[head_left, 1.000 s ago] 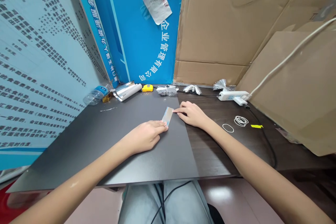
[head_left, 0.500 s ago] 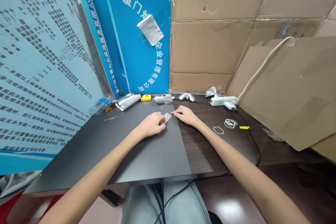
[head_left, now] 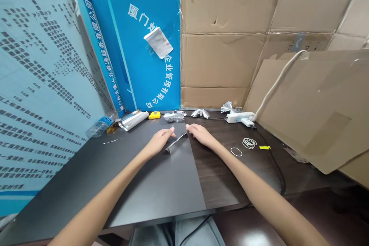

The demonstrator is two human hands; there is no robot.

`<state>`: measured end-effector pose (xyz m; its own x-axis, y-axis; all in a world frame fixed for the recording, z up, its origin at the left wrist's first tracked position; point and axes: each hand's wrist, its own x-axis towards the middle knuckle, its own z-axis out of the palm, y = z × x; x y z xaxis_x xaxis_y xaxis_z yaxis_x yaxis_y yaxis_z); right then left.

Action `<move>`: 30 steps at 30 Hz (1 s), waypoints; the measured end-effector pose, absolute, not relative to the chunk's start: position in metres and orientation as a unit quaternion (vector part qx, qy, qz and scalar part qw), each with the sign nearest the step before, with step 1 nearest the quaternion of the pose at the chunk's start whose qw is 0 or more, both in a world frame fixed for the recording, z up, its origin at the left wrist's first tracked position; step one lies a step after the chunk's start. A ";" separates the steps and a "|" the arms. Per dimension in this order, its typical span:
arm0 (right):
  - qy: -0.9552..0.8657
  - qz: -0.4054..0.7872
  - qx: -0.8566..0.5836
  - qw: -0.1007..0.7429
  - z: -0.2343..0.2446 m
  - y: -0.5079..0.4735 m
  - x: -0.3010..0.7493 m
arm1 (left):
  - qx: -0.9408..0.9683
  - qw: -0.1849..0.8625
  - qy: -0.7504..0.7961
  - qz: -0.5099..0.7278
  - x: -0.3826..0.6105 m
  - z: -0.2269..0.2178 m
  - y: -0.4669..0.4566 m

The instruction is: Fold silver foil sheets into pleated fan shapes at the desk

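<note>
A thin, shiny silver sheet [head_left: 177, 143], seen as a narrow folded strip, stands slanted on the grey part of the desk between my hands. My left hand [head_left: 159, 140] is just left of it, thumb and forefinger slightly apart, with nothing visible between them. At the strip's far right end is my right hand [head_left: 200, 134], its fingers drawn together. The strip's end meets the underside of those fingers; the exact grip is hidden.
Along the back lie a plastic bottle [head_left: 100, 126], a silver roll [head_left: 134, 120], a yellow tape measure [head_left: 154, 115], bundles of silver strips [head_left: 174, 116] and a power strip [head_left: 241, 117]. White rings [head_left: 249, 143] and a black cable [head_left: 275, 161] lie at right. Cardboard panels [head_left: 221, 57] stand behind.
The sheet, earlier a small pale piece at my left fingers, now shows as a longer folded strip. My left hand has drawn back from it. The camera view has tilted up slightly.
</note>
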<state>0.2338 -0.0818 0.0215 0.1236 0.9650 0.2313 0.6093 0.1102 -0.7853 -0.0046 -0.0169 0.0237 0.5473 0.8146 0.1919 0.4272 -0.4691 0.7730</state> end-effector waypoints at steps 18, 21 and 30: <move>-0.500 0.415 -0.562 0.512 0.022 -0.094 0.199 | 0.793 0.333 0.389 0.329 0.002 0.007 -0.045; -0.517 0.419 -0.509 0.547 0.023 -0.093 0.201 | 0.729 0.479 0.359 0.333 0.000 0.010 -0.035; -0.457 0.411 -0.520 0.593 0.024 -0.095 0.191 | 0.643 0.577 0.305 0.400 0.003 0.004 -0.029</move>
